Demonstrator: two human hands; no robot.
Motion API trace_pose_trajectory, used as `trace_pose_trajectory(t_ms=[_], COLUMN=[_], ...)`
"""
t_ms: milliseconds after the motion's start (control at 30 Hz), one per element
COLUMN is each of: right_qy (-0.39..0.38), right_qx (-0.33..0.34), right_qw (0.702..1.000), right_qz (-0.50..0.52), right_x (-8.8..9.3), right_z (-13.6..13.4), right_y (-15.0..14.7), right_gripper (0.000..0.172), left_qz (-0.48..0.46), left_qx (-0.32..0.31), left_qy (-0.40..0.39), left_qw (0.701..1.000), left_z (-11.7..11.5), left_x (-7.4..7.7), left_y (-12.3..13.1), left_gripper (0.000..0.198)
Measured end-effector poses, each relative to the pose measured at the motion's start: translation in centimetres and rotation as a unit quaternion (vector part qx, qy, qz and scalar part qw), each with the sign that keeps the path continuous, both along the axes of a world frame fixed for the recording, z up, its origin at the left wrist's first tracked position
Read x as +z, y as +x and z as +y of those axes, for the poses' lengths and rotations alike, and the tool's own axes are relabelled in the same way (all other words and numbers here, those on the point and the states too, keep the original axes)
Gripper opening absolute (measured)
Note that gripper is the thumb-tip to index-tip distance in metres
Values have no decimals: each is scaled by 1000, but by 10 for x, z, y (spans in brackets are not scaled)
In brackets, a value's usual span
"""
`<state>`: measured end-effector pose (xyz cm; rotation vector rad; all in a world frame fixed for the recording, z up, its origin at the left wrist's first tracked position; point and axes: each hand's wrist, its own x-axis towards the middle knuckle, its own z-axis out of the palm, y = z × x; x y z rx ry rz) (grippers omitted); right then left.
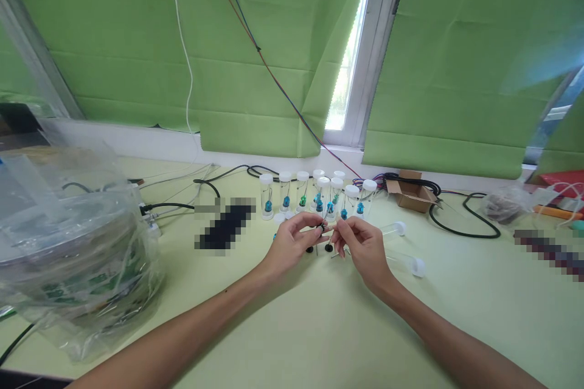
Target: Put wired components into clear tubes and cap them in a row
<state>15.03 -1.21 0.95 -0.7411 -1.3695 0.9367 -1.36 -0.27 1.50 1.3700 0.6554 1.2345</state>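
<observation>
My left hand [294,238] pinches a small black part [321,229] between thumb and fingertips; a thin wire-like piece shows at it. Close beside it, my right hand [365,249] is closed in a pinch, and what its fingertips hold is too small to make out. Below the fingers, a small black round piece [328,248] rests on the table. Just beyond my hands stand several clear tubes with white caps, among them a tube [267,197] with a blue figure inside and another [302,191] with a green one. Right of my right hand lies a capped clear tube [404,262].
A large plastic-wrapped reel [77,255] fills the left side of the table [292,334]. An open cardboard box [413,194] and black cables [474,234] are at the back right. Green blinds [274,97] hang behind, with loose wires in front.
</observation>
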Motion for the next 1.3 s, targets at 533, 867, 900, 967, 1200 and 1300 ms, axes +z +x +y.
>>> trace_pose_trajectory(t_ms=[533, 867, 900, 967, 1200, 1300], right_qy=[-49, -92, -99, -113, -154, -163], right_qx=[18, 66, 70, 79, 106, 108], right_qw=[998, 991, 989, 986, 974, 970], right_qz=[41, 77, 82, 90, 130, 141], right_x=[-2, -6, -6, -6, -5, -5], right_z=[3, 4, 4, 4, 3, 3], right_y=[-1, -3, -3, -3, -4, -4], right_gripper=[36, 37, 37, 36, 37, 36], left_qz=[36, 85, 91, 100, 127, 135], left_qx=[16, 24, 19, 13, 34, 42], left_qy=[-21, -44, -39, -25, 28, 40], left_qw=[999, 995, 995, 995, 991, 989], left_z=[3, 3, 3, 3, 5, 5], left_x=[-3, -1, -1, -2, -7, -8], left_y=[-2, -3, -3, -3, -3, -2], left_gripper=[44, 47, 45, 41, 28, 26])
